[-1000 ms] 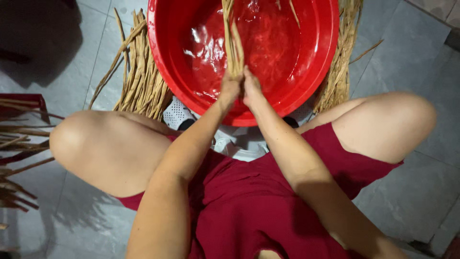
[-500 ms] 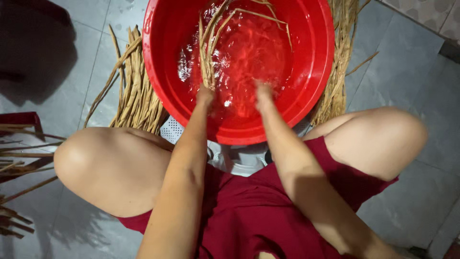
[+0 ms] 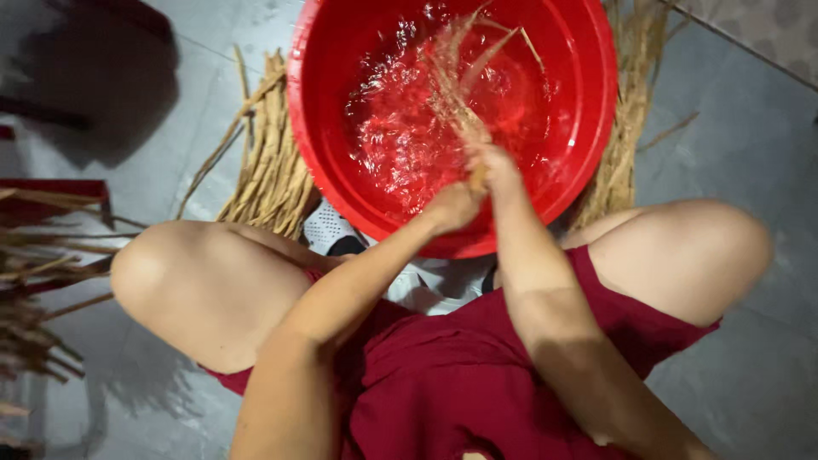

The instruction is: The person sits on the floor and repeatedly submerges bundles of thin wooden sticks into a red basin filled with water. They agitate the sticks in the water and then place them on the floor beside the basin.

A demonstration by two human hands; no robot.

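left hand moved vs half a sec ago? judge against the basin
Yes. The left hand sat apart from the right hand, near the red basin centre-left; it has shifted right along the near rim and now meets the right hand on the straw bundle.

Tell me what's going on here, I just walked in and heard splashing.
A seated person holds a bundle of tan straw-like stalks with both hands, the left hand and right hand close together at its lower end, over a round red plastic basin of rippling water. More dry stalks lie on the grey tiled floor beside the basin.
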